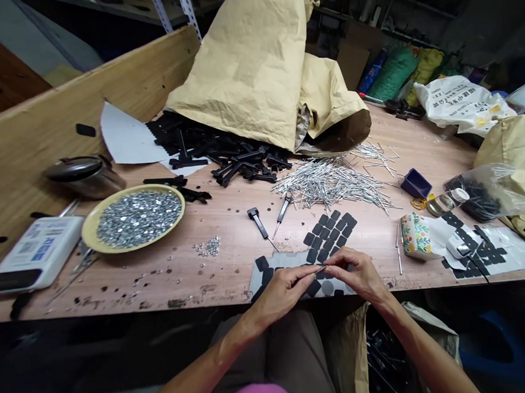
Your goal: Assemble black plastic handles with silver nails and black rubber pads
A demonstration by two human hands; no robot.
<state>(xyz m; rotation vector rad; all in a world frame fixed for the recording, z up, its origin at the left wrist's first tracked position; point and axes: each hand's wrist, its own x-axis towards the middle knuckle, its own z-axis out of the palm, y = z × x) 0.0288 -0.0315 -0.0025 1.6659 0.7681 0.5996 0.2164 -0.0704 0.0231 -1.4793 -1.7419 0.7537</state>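
Observation:
My left hand [290, 287] and my right hand [356, 274] meet at the front edge of the table, thumbs and fingers pinched together. A small, thin, dark piece shows between their fingertips; its kind is hard to make out. Under and beyond the hands lie black rounded pads [323, 231] in slanted rows, with more on a grey sheet [288, 259]. Two black pieces with metal rods, a nearer one [257, 222] and a farther one [284, 208], rest just past the sheet. Behind them spreads a heap of thin metal rods [328, 180].
At left stand a yellow bowl [89, 234] of small metal parts, a white box-like device [37, 249] and a metal cup [87, 177]. Large paper sacks [246, 67] rise behind black plastic parts [242, 162]. A flowered box [415, 234] and small blue tray [416, 184] are at right.

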